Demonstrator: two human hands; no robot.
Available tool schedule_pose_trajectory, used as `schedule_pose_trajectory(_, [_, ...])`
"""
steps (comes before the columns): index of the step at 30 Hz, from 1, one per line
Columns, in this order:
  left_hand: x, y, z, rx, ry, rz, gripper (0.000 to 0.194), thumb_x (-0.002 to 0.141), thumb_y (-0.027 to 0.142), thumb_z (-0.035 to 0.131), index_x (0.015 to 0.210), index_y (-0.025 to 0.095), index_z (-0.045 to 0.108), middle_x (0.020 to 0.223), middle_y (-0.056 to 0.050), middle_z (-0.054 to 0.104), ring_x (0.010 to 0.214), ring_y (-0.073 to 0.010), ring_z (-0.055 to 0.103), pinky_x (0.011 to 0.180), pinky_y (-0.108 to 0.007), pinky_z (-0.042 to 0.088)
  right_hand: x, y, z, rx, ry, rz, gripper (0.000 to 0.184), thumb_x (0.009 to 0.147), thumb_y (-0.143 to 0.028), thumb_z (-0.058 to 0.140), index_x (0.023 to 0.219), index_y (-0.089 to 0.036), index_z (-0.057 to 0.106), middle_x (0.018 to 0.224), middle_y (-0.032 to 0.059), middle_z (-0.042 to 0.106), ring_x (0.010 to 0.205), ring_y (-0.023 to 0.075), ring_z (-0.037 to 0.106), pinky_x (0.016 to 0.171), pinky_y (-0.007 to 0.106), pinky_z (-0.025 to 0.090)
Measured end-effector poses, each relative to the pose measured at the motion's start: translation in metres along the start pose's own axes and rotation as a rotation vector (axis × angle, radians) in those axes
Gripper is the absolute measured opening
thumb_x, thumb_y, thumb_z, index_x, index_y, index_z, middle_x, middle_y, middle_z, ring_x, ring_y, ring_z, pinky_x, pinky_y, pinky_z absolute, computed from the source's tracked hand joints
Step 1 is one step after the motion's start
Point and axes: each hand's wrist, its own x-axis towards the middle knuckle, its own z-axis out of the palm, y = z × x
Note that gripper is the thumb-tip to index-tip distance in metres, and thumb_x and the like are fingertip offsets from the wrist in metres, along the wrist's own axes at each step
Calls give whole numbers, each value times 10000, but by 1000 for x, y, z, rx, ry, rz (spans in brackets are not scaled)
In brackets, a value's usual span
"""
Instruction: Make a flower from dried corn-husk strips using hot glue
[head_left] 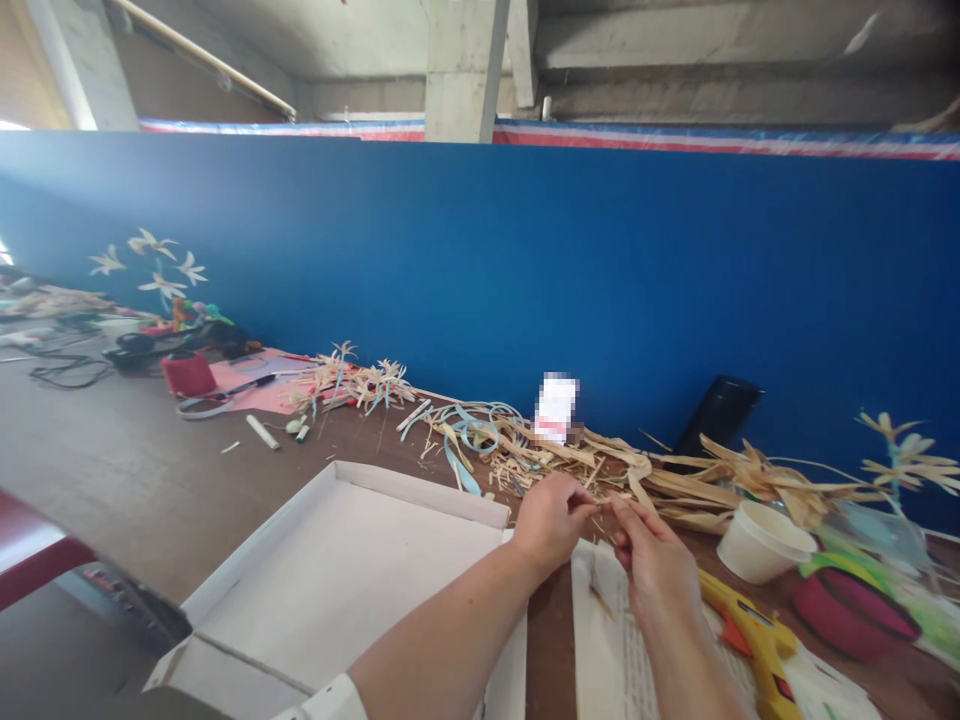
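My left hand (pixel 551 520) and my right hand (pixel 654 560) meet above the brown table (pixel 135 470), fingertips pinched together on a thin dry straw strip (pixel 602 499) held between them. Both hands are closed in a pinch. Just behind them lies a heap of dry husk strips (pixel 675 480) mixed with pale blue ribbon curls (pixel 469 430). Under my right hand lies a sheet of printed paper (pixel 607 640). An open shallow white cardboard box (pixel 337 590) sits under my left forearm.
A yellow glue gun (pixel 754 635) lies right of my right wrist, with a white paper cup (pixel 761 540) and a red bowl (pixel 851 610) beyond. A black cylinder (pixel 716 415) leans on the blue partition (pixel 480 260). Straw flowers (pixel 360 380), a red cup (pixel 187 375) and cables lie far left.
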Motion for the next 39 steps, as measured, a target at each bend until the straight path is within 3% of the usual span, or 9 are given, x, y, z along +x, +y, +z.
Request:
schedule_pose_trajectory(15, [0,1,0,-4,-1,4,55,755,222,597,767,178,628,786,-8,612,734,-126,540,683,-231,403,-1,-1,0,11,17,30,411,483,-346,812,816,-134,699,662,10,617,455,34,387,344,138,248])
schedule_pose_trajectory(39, [0,-3,4,18,-11,16,59,761,229,589,774,187,629,786,-7,619,742,-129,540,680,-234,396,2,1,-1,26,-12,36,405,490,-338,804,821,-132,695,711,34,641,457,38,375,349,150,243])
